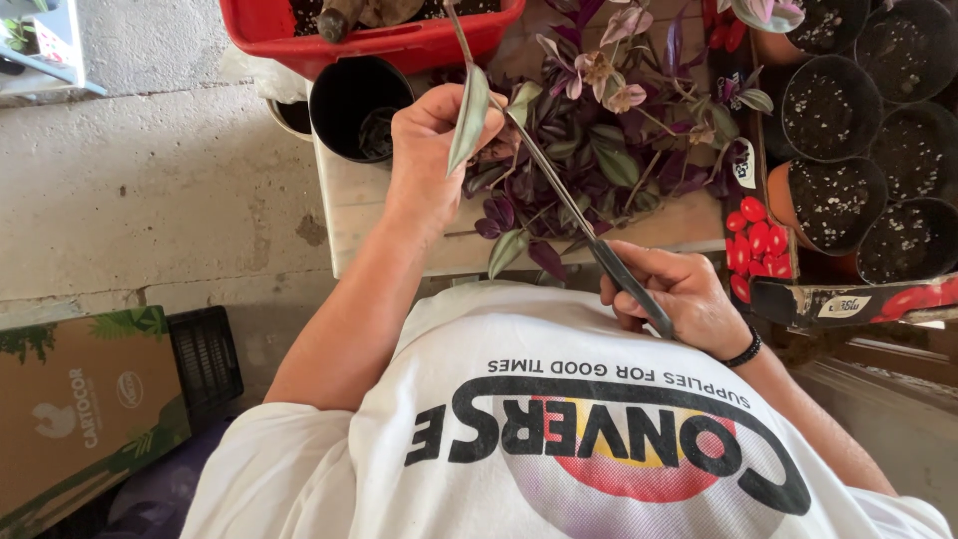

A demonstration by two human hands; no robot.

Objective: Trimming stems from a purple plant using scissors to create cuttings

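Observation:
My left hand (424,155) is raised over a wooden board (349,205) and pinches a plant cutting (469,115), a thin stem with a long green-and-purple leaf hanging down. My right hand (679,299), with a dark bracelet at the wrist, grips the handles of long scissors (569,215). Their blades run up and left, and the tips meet the stem beside my left fingers. A heap of purple and green cuttings (609,150) lies on the board behind the blades.
A red tub (399,45) stands at the far edge, with an empty black pot (354,105) beside it. Several soil-filled pots (833,105) sit in a crate at the right. A cardboard box (80,409) and a black crate (205,354) lie on the concrete floor at left.

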